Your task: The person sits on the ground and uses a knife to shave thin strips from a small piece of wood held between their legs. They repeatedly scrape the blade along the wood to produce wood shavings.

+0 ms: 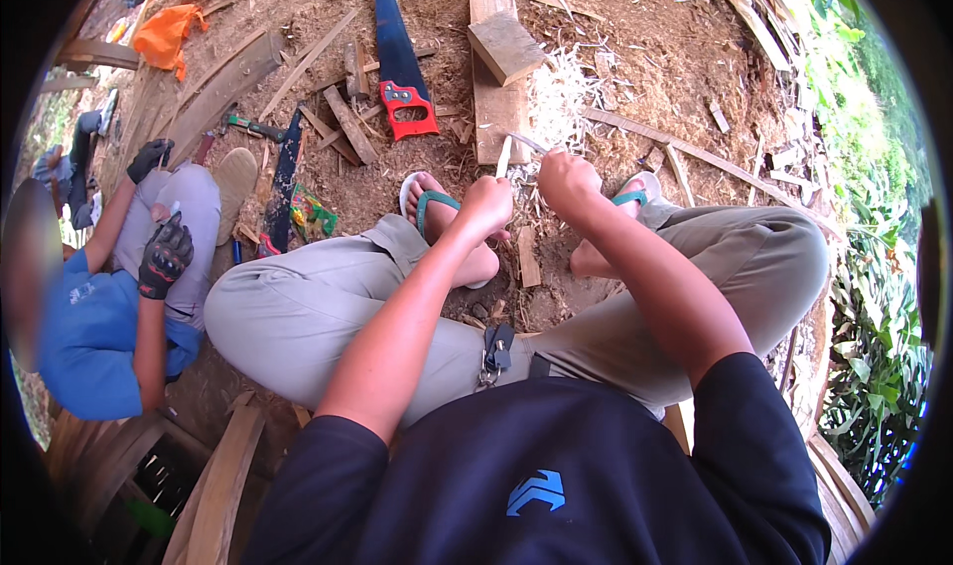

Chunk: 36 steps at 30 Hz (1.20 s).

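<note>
My left hand point(486, 206) is closed around a thin, pale wooden stick point(504, 156), whose tip points away from me. Close beside it, my right hand point(568, 181) grips a knife; its handle is hidden in the fist and the slim blade point(527, 144) slants toward the stick. Whether blade and stick touch, I cannot tell. Beyond both hands lies a wooden plank point(493, 98) with a short wood block point(506, 49) resting on it. Pale shavings point(561, 103) are heaped along the plank's right side.
A handsaw point(399, 64) with a red handle lies ahead on the left, near wood offcuts point(349, 125). A second saw point(284, 183) and a hammer point(256, 127) are further left. There a co-worker in blue point(104, 337) sits wearing dark gloves. A long wood strip point(695, 163) crosses the right.
</note>
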Each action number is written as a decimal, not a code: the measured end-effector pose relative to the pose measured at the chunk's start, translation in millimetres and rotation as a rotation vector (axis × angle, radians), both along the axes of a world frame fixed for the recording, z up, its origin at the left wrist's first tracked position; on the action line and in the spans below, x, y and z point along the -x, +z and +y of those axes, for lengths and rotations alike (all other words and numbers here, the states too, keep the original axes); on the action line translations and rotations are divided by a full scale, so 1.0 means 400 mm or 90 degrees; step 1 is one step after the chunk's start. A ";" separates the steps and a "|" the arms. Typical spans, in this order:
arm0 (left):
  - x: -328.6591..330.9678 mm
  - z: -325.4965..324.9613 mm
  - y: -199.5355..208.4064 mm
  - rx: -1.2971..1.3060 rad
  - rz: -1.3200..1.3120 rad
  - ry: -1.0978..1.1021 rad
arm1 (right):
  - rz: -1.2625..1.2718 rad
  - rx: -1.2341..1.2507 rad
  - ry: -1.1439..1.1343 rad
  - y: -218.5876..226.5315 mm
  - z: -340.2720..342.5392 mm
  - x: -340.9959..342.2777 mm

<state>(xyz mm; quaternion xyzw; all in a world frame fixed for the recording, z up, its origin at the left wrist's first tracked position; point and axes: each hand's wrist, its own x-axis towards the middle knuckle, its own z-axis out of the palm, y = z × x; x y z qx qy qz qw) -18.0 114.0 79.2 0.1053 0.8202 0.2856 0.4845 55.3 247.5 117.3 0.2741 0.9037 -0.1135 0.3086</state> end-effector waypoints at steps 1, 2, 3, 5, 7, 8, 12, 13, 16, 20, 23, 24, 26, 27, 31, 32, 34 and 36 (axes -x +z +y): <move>-0.002 0.003 -0.001 0.002 0.002 -0.009 | -0.005 -0.002 0.004 -0.022 0.020 -0.002; -0.005 0.002 0.005 0.002 0.000 -0.016 | -0.010 -0.004 0.007 -0.039 0.031 -0.008; 0.000 0.005 0.010 0.001 0.000 -0.021 | 0.005 -0.020 0.007 -0.057 0.034 -0.015; 0.007 -0.001 0.034 0.003 -0.004 -0.022 | 0.067 0.009 0.044 -0.032 0.011 -0.020; 0.010 0.005 0.076 0.005 -0.024 0.002 | 0.111 0.037 0.057 0.004 -0.018 -0.032; 0.010 0.008 0.093 0.007 -0.039 0.027 | 0.109 0.046 0.058 0.013 -0.027 -0.041; 0.013 0.000 0.070 -0.004 -0.028 0.007 | 0.111 -0.041 0.092 0.012 -0.047 -0.060; 0.012 0.005 0.073 -0.001 -0.025 0.002 | 0.083 -0.052 0.074 -0.004 -0.040 -0.054; 0.009 0.016 0.082 -0.002 -0.021 -0.005 | 0.039 -0.077 0.008 -0.054 -0.011 -0.023; 0.013 0.007 0.088 -0.007 -0.023 -0.025 | 0.039 -0.014 -0.033 -0.052 0.021 -0.017; 0.016 0.002 0.087 -0.008 -0.026 -0.014 | 0.081 0.014 0.062 -0.024 0.000 -0.020; 0.020 0.004 0.085 -0.011 -0.029 -0.009 | 0.092 0.023 0.111 -0.013 -0.009 -0.027; 0.018 0.002 0.087 -0.016 -0.065 0.035 | 0.096 0.047 0.080 0.037 -0.041 -0.037; 0.018 -0.002 0.090 -0.010 -0.084 0.048 | 0.087 0.037 0.106 0.061 -0.053 -0.037; -0.001 0.007 0.100 -0.026 -0.063 0.037 | 0.066 -0.039 0.061 -0.029 -0.034 -0.042; -0.004 0.003 0.089 -0.034 -0.032 0.022 | 0.052 -0.061 0.010 -0.035 -0.031 -0.027; 0.005 0.009 0.062 -0.040 -0.028 0.000 | 0.041 -0.052 0.020 -0.049 0.000 -0.006; 0.004 0.005 0.049 -0.047 -0.019 -0.002 | 0.034 -0.054 0.025 -0.090 0.019 -0.022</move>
